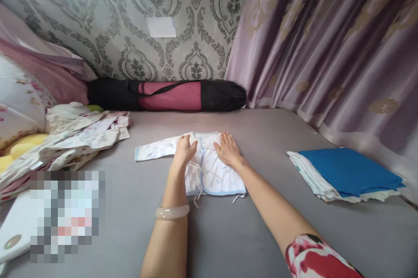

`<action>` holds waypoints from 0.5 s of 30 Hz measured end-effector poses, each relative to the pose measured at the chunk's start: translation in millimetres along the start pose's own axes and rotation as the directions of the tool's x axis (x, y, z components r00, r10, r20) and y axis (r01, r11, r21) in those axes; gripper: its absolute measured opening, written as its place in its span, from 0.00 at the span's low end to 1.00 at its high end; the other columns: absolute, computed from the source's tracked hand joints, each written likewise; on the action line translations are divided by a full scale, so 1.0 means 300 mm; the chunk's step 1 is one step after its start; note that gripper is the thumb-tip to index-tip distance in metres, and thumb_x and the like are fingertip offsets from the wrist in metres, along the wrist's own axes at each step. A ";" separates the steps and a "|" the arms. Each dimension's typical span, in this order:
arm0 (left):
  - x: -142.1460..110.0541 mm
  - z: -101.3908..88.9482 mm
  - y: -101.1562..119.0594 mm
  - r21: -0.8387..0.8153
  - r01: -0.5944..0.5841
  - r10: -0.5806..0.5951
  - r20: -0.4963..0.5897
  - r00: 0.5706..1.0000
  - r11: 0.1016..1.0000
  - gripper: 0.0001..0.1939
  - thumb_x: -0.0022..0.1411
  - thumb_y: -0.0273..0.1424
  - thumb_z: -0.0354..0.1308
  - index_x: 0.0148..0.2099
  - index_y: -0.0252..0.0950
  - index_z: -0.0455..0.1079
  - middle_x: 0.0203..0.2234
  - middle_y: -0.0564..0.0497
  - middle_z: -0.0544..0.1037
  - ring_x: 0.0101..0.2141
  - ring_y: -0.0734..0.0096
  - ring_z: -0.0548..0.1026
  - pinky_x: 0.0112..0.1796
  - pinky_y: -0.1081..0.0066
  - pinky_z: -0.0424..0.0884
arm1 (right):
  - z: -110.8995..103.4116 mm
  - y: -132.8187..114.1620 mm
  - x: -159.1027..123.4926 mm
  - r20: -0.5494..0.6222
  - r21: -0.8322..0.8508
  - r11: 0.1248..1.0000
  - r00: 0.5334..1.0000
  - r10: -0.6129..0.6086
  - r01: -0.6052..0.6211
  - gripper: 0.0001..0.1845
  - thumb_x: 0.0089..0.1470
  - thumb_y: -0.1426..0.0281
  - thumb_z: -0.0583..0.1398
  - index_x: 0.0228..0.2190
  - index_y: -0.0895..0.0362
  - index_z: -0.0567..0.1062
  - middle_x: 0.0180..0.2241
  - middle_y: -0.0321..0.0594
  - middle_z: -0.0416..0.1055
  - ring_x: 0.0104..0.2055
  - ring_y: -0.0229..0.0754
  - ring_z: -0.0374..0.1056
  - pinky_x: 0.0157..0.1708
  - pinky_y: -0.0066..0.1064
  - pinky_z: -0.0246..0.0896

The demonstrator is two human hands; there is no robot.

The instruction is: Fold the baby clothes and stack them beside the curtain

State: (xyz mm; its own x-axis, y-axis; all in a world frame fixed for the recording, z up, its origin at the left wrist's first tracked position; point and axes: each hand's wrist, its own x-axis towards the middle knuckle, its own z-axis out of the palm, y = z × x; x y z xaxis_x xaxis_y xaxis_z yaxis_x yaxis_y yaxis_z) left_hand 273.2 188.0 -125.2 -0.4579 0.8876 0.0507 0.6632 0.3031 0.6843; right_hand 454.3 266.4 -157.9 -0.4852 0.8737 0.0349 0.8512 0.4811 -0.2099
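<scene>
A small white baby shirt [212, 178] with light blue trim, a faint print and thin white ties lies front up on the grey bed. Its left sleeve [155, 149] is stretched out to the left; on the right side no sleeve sticks out. My left hand [186, 149] rests on the shirt's upper left part near the shoulder, thumb apart from the bent fingers, whose tips are partly hidden. Flat on the upper right part lies my right hand [227, 149], fingers stretched forward. A pale bangle [172, 212] circles my left forearm.
To the right is a folded stack of cloths with a blue piece [351, 169] on top. Rumpled baby clothes [94, 134] pile up at the left, behind a white object [21, 221] beside a pixelated patch. A black and pink roll bag [170, 95] lies along the wall.
</scene>
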 end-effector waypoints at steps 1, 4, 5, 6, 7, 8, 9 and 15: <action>-0.002 -0.018 -0.003 -0.005 0.024 -0.024 0.011 1.000 1.000 0.22 0.61 0.36 0.52 0.54 0.30 0.68 0.49 0.36 0.72 0.51 0.55 0.71 0.50 0.64 0.66 | -0.004 0.002 -0.001 0.008 0.008 1.000 1.000 0.000 -0.001 0.39 0.65 0.56 0.40 0.65 0.74 0.50 0.68 0.57 0.41 0.70 0.51 0.34 0.67 0.40 0.27; -0.008 -0.058 -0.015 -0.066 0.076 -0.075 0.022 0.997 0.995 0.25 0.62 0.36 0.51 0.58 0.28 0.65 0.51 0.35 0.72 0.52 0.55 0.71 0.50 0.65 0.66 | -0.026 0.003 0.003 0.048 0.047 0.999 0.999 0.016 -0.018 0.39 0.64 0.56 0.41 0.64 0.74 0.50 0.68 0.58 0.40 0.70 0.52 0.34 0.67 0.41 0.28; -0.009 -0.066 -0.019 -0.086 0.088 -0.087 0.016 0.996 0.992 0.26 0.62 0.36 0.51 0.59 0.27 0.64 0.51 0.34 0.73 0.52 0.55 0.71 0.50 0.65 0.66 | -0.034 -0.001 0.009 0.063 0.061 0.998 0.998 0.024 -0.027 0.39 0.64 0.56 0.41 0.64 0.74 0.50 0.68 0.58 0.40 0.70 0.52 0.35 0.66 0.41 0.28; -0.009 -0.073 -0.023 -0.099 0.100 -0.100 0.008 0.995 0.990 0.26 0.63 0.36 0.50 0.59 0.26 0.64 0.51 0.34 0.73 0.52 0.55 0.71 0.50 0.65 0.66 | -0.041 -0.008 0.016 0.072 0.071 0.997 0.997 0.032 -0.037 0.39 0.65 0.56 0.41 0.64 0.74 0.50 0.68 0.58 0.41 0.70 0.52 0.35 0.66 0.42 0.28; -0.009 -0.077 -0.027 -0.105 0.115 -0.116 -0.003 0.993 0.988 0.25 0.63 0.35 0.50 0.59 0.26 0.65 0.51 0.33 0.73 0.52 0.55 0.72 0.50 0.64 0.65 | -0.046 -0.018 0.025 0.075 0.078 0.996 0.996 0.043 -0.048 0.38 0.65 0.56 0.40 0.64 0.73 0.51 0.68 0.58 0.41 0.70 0.52 0.36 0.66 0.42 0.28; -0.008 -0.080 -0.031 -0.107 0.127 -0.130 -0.015 0.991 0.986 0.25 0.63 0.35 0.50 0.58 0.26 0.65 0.51 0.33 0.73 0.52 0.54 0.72 0.51 0.63 0.65 | -0.049 -0.033 0.035 0.072 0.081 0.995 0.996 0.053 -0.059 0.38 0.65 0.56 0.40 0.64 0.73 0.50 0.68 0.58 0.42 0.70 0.53 0.36 0.66 0.43 0.28; -0.006 -0.081 -0.036 -0.112 0.138 -0.142 -0.026 0.990 0.984 0.25 0.63 0.35 0.50 0.58 0.25 0.66 0.52 0.32 0.73 0.52 0.54 0.72 0.51 0.63 0.65 | -0.049 -0.050 0.045 0.064 0.083 0.994 0.996 0.068 -0.073 0.38 0.65 0.56 0.40 0.65 0.73 0.50 0.68 0.58 0.42 0.70 0.53 0.36 0.66 0.43 0.28; -0.004 -0.078 -0.078 -0.223 0.170 -0.194 -0.089 0.977 0.960 0.23 0.62 0.36 0.51 0.55 0.28 0.69 0.50 0.36 0.75 0.49 0.58 0.74 0.49 0.66 0.66 | 0.001 -0.145 0.076 0.013 0.087 0.981 0.985 0.172 -0.172 0.40 0.65 0.56 0.41 0.64 0.77 0.48 0.67 0.61 0.40 0.70 0.56 0.34 0.66 0.45 0.26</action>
State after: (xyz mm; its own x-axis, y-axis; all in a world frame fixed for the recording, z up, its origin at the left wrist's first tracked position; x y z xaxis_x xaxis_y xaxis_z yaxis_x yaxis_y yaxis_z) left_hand 244.4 171.6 -124.2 -0.6283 0.7778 -0.0187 0.4270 0.3648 0.8274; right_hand 406.2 265.4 -148.2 -0.3343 0.9424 -0.0141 0.9012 0.3153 -0.2974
